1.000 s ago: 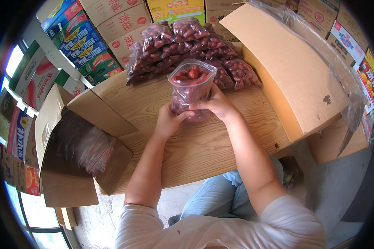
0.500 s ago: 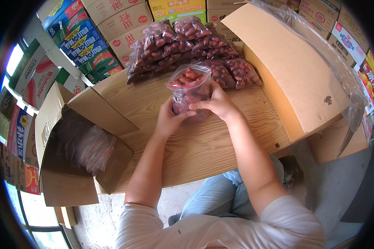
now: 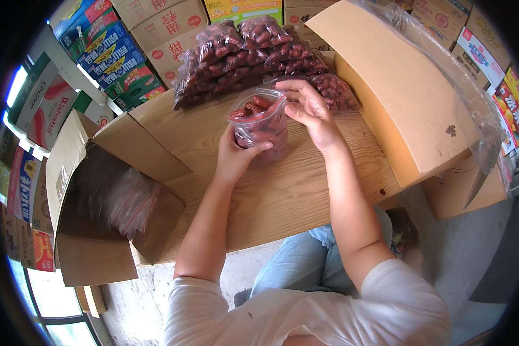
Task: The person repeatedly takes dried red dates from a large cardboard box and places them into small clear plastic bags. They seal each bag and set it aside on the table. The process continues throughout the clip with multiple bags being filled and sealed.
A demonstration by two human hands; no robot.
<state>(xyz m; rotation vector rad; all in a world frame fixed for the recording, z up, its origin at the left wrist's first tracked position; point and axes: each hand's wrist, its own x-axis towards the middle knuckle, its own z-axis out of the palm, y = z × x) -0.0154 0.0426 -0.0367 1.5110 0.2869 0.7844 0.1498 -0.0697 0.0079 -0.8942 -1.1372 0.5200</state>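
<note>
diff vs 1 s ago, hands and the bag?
The right hand left the clear bag of red fruit side and rose to its top rim, fingers at the zip edge. The left hand stayed cupped on the bag; the pile of filled bags is unchanged.

The left hand [image 3: 234, 154] covers the lower left side of the clear bag [image 3: 260, 122], so its bottom corner there cannot be seen. The right hand [image 3: 309, 109] hides the bag's right edge and part of the heap of filled bags [image 3: 242, 52] behind it. Left of the clear bag, the open carton [image 3: 106, 196] holds crumpled plastic, its contents too dim to tell.
</note>
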